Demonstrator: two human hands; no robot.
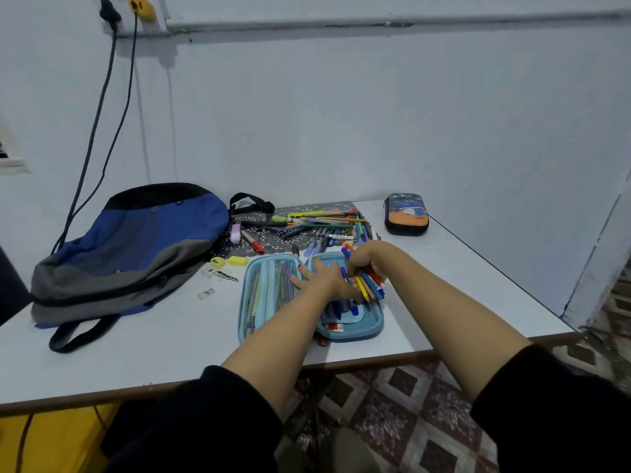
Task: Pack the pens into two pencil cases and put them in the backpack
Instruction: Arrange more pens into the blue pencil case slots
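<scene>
Ctr of frame: our right hand (362, 262) grips a bunch of pens (369, 286) over the open blue pencil case (269, 291).
Our left hand (320, 276) lies flat on the case, fingers straight, next to the right. Loose pens (327, 222) sit just behind, upper ctr; dark pencil case (406, 215), closed, upper right; backpack (129, 247) lies at left, all on the white table (478, 285).
</scene>
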